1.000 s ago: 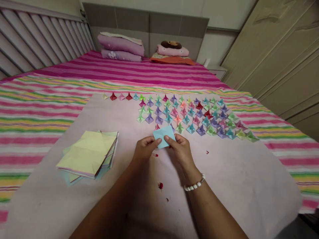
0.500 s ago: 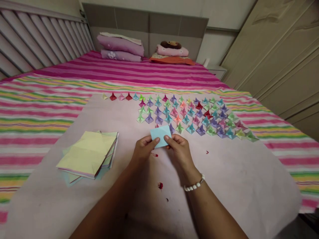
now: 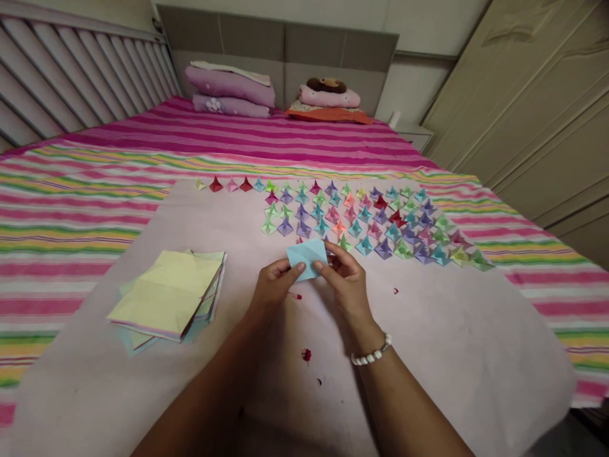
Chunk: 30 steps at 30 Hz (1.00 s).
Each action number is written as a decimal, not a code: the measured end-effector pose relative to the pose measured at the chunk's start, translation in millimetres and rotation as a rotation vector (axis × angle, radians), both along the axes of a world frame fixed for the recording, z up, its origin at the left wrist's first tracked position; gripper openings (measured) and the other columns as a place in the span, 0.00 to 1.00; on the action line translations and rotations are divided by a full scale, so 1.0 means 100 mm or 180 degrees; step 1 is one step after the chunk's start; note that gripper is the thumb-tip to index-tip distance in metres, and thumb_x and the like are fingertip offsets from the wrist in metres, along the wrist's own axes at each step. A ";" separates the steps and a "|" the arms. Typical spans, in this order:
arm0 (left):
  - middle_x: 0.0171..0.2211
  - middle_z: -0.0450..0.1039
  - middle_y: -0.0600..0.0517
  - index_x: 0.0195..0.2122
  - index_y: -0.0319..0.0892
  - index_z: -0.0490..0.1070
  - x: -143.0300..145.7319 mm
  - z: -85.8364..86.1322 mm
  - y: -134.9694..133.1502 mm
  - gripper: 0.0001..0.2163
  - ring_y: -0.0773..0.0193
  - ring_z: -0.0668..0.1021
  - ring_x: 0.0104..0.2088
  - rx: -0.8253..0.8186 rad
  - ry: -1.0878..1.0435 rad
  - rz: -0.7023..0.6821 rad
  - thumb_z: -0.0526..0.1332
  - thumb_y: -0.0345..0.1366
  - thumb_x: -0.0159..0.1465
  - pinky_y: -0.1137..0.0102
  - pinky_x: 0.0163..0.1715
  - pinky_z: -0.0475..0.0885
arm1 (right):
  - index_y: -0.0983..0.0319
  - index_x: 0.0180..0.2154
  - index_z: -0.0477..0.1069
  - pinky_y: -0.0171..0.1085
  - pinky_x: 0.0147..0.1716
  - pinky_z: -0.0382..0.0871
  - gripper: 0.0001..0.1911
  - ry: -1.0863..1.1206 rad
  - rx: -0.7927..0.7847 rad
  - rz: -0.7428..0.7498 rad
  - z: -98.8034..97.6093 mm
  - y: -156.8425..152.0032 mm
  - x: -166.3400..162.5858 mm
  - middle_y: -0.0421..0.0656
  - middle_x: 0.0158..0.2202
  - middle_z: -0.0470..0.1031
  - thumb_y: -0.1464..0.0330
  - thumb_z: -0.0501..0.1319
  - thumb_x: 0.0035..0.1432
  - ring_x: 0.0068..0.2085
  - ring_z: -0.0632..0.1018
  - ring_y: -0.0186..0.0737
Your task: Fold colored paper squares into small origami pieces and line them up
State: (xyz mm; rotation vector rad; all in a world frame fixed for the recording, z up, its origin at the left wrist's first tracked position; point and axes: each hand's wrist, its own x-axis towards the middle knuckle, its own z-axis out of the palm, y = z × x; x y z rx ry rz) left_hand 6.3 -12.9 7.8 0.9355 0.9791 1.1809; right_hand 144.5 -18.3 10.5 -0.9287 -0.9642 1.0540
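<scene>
A small light-blue paper square (image 3: 306, 257) is held up between both hands over a pale pink sheet (image 3: 451, 343). My left hand (image 3: 275, 284) pinches its lower left edge with thumb and fingers closed. My right hand (image 3: 345, 279), with a white bead bracelet on the wrist, pinches its right side, one finger reaching to the upper right corner. Just beyond the paper lie rows of several small folded paper shapes (image 3: 361, 219) in many colours.
A stack of yellow, green and blue paper sheets (image 3: 169, 295) lies to the left on the pink sheet. Small red scraps (image 3: 306, 355) dot the sheet near my arms. The striped bedspread (image 3: 85, 209), pillows (image 3: 231, 89), and a wardrobe (image 3: 537, 108) surround it.
The blue paper has shifted slightly left and up. My right hand's finger has moved up to the paper's upper right corner, and the top edge now looks bent.
</scene>
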 end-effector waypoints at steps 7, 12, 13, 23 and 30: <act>0.31 0.78 0.52 0.35 0.41 0.80 0.01 0.01 0.00 0.14 0.65 0.74 0.32 0.0041 0.0102 0.0104 0.70 0.44 0.51 0.71 0.37 0.68 | 0.53 0.36 0.79 0.44 0.47 0.70 0.11 -0.0209 0.0286 0.0060 0.00 -0.01 0.01 0.43 0.53 0.72 0.68 0.71 0.47 0.53 0.73 0.46; 0.26 0.74 0.54 0.32 0.40 0.79 -0.01 -0.02 0.02 0.14 0.69 0.70 0.27 0.0063 0.0272 0.0297 0.70 0.45 0.51 0.74 0.31 0.64 | 0.55 0.32 0.80 0.44 0.47 0.69 0.05 -0.0553 0.0406 0.0151 0.00 -0.03 0.01 0.44 0.57 0.68 0.68 0.69 0.50 0.51 0.73 0.45; 0.25 0.73 0.55 0.31 0.40 0.79 -0.02 -0.04 0.03 0.13 0.70 0.69 0.26 0.0055 0.0322 0.0333 0.69 0.45 0.51 0.74 0.30 0.63 | 0.55 0.32 0.80 0.43 0.47 0.69 0.05 -0.0629 0.0467 0.0164 -0.01 -0.03 0.01 0.44 0.57 0.68 0.69 0.69 0.50 0.51 0.74 0.44; 0.24 0.71 0.56 0.33 0.41 0.78 0.00 -0.07 0.04 0.10 0.71 0.69 0.27 -0.0143 -0.0438 0.0232 0.70 0.39 0.50 0.75 0.31 0.63 | 0.54 0.31 0.80 0.41 0.45 0.68 0.08 -0.1008 0.0624 0.0152 -0.02 -0.04 -0.02 0.43 0.56 0.70 0.73 0.65 0.52 0.49 0.75 0.43; 0.29 0.74 0.52 0.32 0.40 0.76 0.03 -0.03 0.07 0.22 0.69 0.71 0.27 -0.0252 -0.0808 0.0166 0.68 0.55 0.49 0.73 0.27 0.64 | 0.56 0.30 0.79 0.40 0.41 0.69 0.07 -0.0977 0.0524 0.0014 -0.03 -0.02 -0.03 0.45 0.53 0.72 0.73 0.64 0.51 0.50 0.75 0.44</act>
